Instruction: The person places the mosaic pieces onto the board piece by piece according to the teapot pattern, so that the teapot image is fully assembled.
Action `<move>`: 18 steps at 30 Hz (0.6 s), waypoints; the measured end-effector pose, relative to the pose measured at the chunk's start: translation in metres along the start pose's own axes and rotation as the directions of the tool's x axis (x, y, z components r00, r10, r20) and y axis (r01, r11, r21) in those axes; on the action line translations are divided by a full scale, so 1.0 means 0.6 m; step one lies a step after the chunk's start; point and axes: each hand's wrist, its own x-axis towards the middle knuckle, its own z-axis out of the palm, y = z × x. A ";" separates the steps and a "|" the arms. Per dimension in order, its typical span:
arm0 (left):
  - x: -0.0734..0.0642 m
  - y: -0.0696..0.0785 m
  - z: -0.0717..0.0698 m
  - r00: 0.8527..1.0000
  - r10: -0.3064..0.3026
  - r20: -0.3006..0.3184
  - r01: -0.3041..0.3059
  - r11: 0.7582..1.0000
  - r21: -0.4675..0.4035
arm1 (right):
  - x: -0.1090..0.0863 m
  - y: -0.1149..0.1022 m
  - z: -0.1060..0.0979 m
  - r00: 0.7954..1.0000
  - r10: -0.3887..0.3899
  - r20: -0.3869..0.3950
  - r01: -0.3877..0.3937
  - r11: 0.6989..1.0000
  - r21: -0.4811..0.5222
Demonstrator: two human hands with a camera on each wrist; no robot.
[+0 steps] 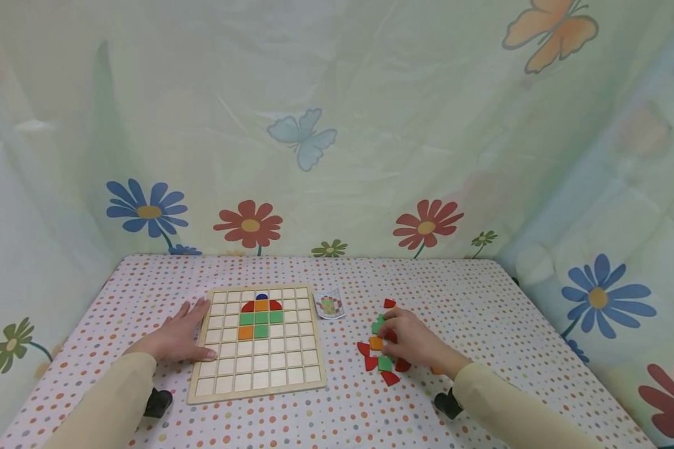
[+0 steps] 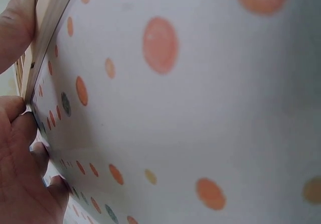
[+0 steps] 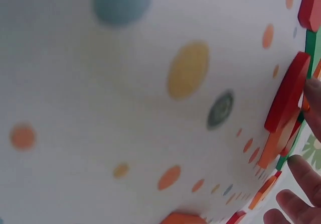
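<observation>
A wooden grid board lies on the table, left of centre. My left hand rests against its left side, thumb on the frame and fingers extended along the edge; the left wrist view shows the thumb over the wooden rim. Set in the upper cells are a blue half-round piece, red quarter-rounds, orange squares and several green squares. My right hand is over a loose pile of tiles, thumb beside an orange square, with fingers apart from the thumb in the right wrist view.
A small picture card lies just right of the board. Around the right hand are scattered red tiles and green tiles, and an orange tile lies under the forearm. Flowered cloth walls surround the dotted table.
</observation>
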 end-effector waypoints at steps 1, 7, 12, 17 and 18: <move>0.000 0.000 0.000 1.000 -0.001 0.000 0.001 1.000 -0.001 | 0.001 0.001 0.000 1.000 0.001 0.000 -0.001 1.000 0.005; 0.000 0.000 0.003 1.000 0.000 -0.003 0.000 1.000 -0.004 | 0.002 0.005 0.002 1.000 0.013 0.001 -0.013 1.000 0.013; 0.001 0.000 0.004 1.000 -0.004 0.000 0.004 1.000 -0.012 | 0.001 0.003 -0.008 1.000 0.002 0.010 -0.003 1.000 0.016; 0.001 0.000 0.003 1.000 -0.011 0.001 0.011 1.000 -0.007 | 0.009 -0.014 -0.022 0.999 -0.049 -0.002 0.049 0.998 0.031; 0.001 0.000 0.003 1.000 -0.008 0.002 0.008 1.000 -0.008 | 0.011 -0.021 -0.024 0.999 -0.053 0.000 0.052 0.998 0.041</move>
